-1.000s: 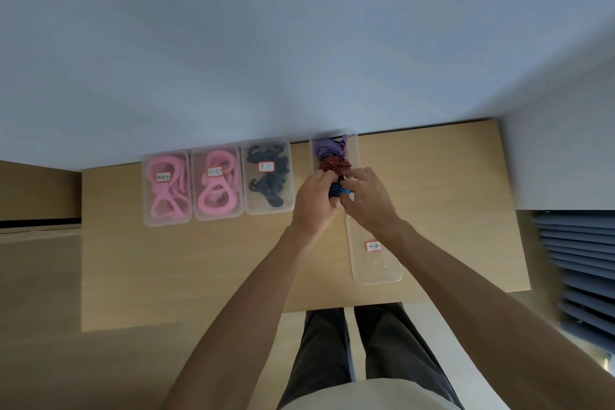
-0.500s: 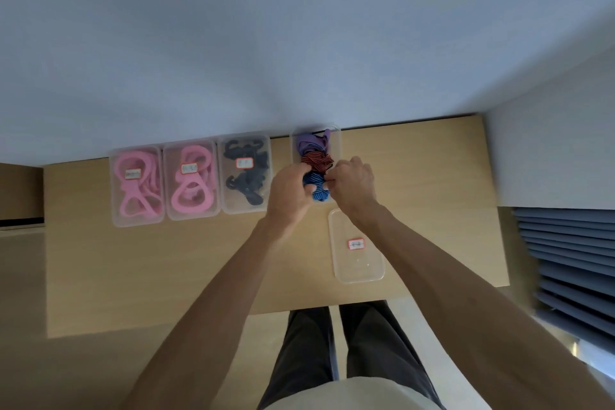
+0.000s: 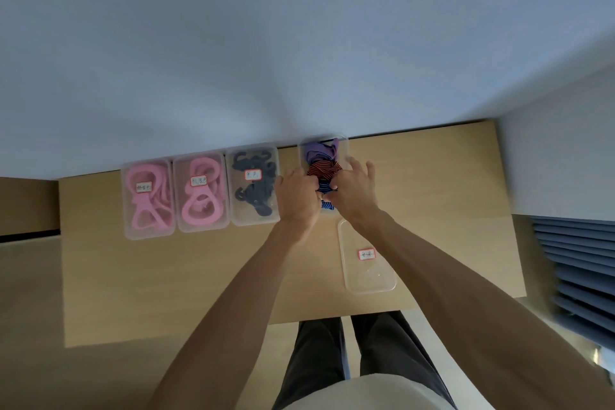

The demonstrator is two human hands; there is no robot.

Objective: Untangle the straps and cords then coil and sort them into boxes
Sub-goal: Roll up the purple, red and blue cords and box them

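We're pushing the blue striped cord deeper into the open box at 12 o'clock on the table now. Left hand and right hand are both working it with fingers curled onto it, so the last box is nearly packed, and its lid is lying just nearer us.

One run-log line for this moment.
left hand: grips blue striped cord | right hand: grips same cord | place: open box | lid: on table

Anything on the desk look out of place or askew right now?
One thing: a clear lid with a red-bordered label lies loose on the desk, near the front edge, below the open box that both hands are packing. The three boxes to the left sit closed in a neat row.
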